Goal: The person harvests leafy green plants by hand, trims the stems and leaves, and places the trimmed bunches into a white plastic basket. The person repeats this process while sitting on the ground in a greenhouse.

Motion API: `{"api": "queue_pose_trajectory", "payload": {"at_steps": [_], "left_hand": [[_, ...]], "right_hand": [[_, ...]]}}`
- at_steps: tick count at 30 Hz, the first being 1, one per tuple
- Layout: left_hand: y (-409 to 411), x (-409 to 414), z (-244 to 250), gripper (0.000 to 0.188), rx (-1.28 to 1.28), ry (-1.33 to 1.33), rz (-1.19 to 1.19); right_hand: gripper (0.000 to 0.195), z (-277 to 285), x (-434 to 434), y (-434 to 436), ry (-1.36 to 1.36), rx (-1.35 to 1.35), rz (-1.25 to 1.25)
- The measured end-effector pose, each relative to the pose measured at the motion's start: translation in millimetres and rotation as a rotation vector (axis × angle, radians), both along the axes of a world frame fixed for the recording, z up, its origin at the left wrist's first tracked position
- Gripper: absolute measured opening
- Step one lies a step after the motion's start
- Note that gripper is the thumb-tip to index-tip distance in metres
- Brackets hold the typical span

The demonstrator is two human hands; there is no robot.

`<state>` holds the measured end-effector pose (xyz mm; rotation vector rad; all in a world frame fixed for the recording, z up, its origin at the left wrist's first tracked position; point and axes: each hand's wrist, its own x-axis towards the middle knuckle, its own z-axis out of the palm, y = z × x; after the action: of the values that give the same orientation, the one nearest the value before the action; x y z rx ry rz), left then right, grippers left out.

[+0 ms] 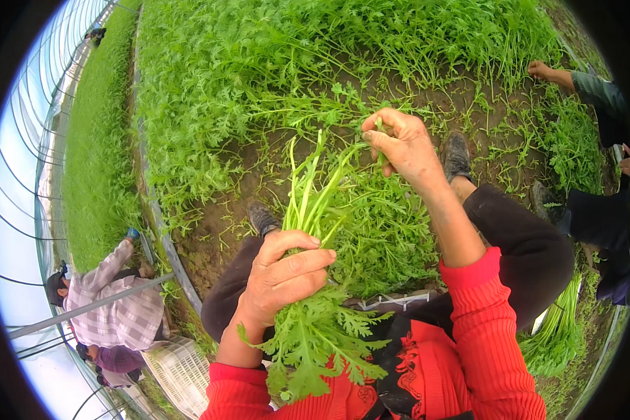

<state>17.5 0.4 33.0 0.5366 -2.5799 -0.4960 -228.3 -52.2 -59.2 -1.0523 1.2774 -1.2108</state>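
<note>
My left hand (pixel 289 273) is closed around a bunch of leafy greens (pixel 315 336) that look like crown daisy. The pale cut stems (pixel 310 194) point away from me, and the lobed leaves hang towards my lap. Beyond the stem ends, my right hand (pixel 399 142) pinches a small green piece of leaf or stem (pixel 381 128) between thumb and fingers. Below it, between my legs, lies a heap of loose greens (pixel 386 236). Part of a white crate rim (pixel 394 301) shows at the heap's near edge.
Dense standing greens (pixel 231 63) fill the bed ahead, with trampled soil (pixel 215 226) before them. At right, a co-worker's hand (pixel 541 70) touches the plants. Tied greens (pixel 556 325) lie at lower right. Leftward are a metal bar (pixel 92 304), crouching people (pixel 115 304) and a white plastic crate (pixel 181 373).
</note>
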Motion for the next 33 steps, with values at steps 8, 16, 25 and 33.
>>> {"api": "queue_pose_trajectory", "payload": {"at_steps": [8,16,25,33], "left_hand": [[5,-7,-11,0.015,-0.088,-0.120,-0.081],[-28,41,-22,0.012,0.040,0.290,0.061],[-29,-1,-39,0.018,0.784,1.107,0.446],[-38,-4,-29,0.016,0.738,1.129,0.387]], "right_hand": [[0.022,11,32,-15,0.203,-0.144,0.361],[0.011,26,-21,24,-0.135,0.057,0.172],[0.032,37,72,38,-0.342,0.174,0.259],[0.011,-32,36,34,-0.081,0.179,-0.055]]}}
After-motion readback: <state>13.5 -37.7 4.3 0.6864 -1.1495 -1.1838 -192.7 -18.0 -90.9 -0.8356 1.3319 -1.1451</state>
